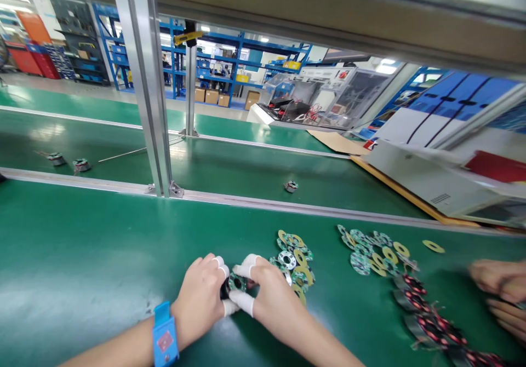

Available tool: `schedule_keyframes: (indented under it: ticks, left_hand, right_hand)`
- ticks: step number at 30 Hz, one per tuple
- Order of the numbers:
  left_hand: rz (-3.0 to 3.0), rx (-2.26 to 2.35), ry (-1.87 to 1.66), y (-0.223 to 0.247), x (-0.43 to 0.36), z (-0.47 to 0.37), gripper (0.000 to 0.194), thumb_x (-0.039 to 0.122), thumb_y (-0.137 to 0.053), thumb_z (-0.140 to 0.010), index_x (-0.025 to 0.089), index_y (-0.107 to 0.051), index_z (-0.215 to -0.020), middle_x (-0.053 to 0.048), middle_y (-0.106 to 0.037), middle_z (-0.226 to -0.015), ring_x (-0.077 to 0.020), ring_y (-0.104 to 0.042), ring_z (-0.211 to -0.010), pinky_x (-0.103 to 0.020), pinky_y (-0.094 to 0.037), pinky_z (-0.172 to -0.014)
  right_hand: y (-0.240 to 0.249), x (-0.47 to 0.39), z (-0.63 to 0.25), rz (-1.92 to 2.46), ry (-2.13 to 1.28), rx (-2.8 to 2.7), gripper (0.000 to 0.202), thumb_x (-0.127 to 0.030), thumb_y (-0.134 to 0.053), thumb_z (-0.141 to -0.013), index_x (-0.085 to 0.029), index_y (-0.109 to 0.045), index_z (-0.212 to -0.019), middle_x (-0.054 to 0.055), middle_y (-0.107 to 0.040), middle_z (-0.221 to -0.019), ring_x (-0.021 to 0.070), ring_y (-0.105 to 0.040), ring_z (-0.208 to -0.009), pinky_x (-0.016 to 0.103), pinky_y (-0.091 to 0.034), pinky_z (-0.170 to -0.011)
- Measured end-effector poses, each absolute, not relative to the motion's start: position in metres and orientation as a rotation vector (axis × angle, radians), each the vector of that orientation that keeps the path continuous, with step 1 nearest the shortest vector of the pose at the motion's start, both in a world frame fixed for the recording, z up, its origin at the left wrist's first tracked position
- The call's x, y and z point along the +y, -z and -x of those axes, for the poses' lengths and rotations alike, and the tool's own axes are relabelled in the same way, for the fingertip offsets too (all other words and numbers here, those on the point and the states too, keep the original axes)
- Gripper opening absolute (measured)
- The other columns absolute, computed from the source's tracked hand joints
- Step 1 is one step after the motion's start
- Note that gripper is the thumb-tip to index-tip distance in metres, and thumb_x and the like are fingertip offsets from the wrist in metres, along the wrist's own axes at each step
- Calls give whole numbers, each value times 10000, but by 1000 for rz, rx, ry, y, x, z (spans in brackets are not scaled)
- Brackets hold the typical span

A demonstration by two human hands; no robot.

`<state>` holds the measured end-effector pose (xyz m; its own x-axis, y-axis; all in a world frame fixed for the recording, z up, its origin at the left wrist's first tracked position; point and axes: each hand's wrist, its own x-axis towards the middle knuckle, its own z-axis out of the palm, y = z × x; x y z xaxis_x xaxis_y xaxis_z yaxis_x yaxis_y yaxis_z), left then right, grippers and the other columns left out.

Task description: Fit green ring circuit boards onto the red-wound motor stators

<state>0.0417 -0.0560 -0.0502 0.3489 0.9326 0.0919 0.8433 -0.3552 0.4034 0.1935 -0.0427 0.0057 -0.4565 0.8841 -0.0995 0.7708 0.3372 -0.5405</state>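
Between my two hands is a small motor stator with a round green circuit board (237, 282) on its top face. My left hand (201, 290) grips its left side, with finger and thumb closed around the dark body. My right hand (273, 298) pinches it from the right, thumb and forefinger at the board's edge. White finger cots cover several fingertips, and a blue wrist strap (165, 334) is on my left wrist. Just beyond my right hand lies a loose pile of ring-shaped circuit boards (286, 259) and yellow insulating rings (303, 275). My fingers hide much of the stator.
Farther right is a second pile of ring boards (360, 262), beside a row of stators with red windings (427, 317). Another person's hands (501, 287) are at the right edge. An aluminium post (143, 82) rises ahead. Stators (291, 186) sit on the conveyor belt (246, 172) behind the rail.
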Motion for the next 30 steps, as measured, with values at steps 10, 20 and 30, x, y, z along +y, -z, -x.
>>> schedule_keyframes:
  ticks: [10, 20, 30]
  left_hand:
    - [-2331, 1567, -442, 50, -57, -41, 271, 428, -616, -756, 159, -583, -752, -56, -591, -825, -230, -514, -819, -357, -385, -689]
    - [-2327, 1573, -385, 46, -58, -43, 206, 349, -652, -719, 162, -584, -771, -54, -585, -834, -232, -509, -829, -359, -395, -708]
    - [-2253, 1513, -512, 43, -53, -40, 329, 454, -641, -702, 159, -578, -835, -66, -563, -877, -239, -478, -832, -367, -388, -728]
  right_hand:
    - [-12, -41, -197, 1487, -852, -2429, 68, -147, -686, -648, -165, -637, -692, 5, -552, -728, 145, -488, -691, 234, -323, -599]
    - [-7, -43, -196, 1461, -831, -2403, 65, -154, -653, -686, -175, -650, -747, 16, -556, -748, 159, -505, -713, 242, -359, -619]
    - [-5, -43, -197, 1375, -950, -2324, 291, -203, -695, -663, -218, -659, -951, 24, -585, -858, 177, -519, -778, 251, -399, -643]
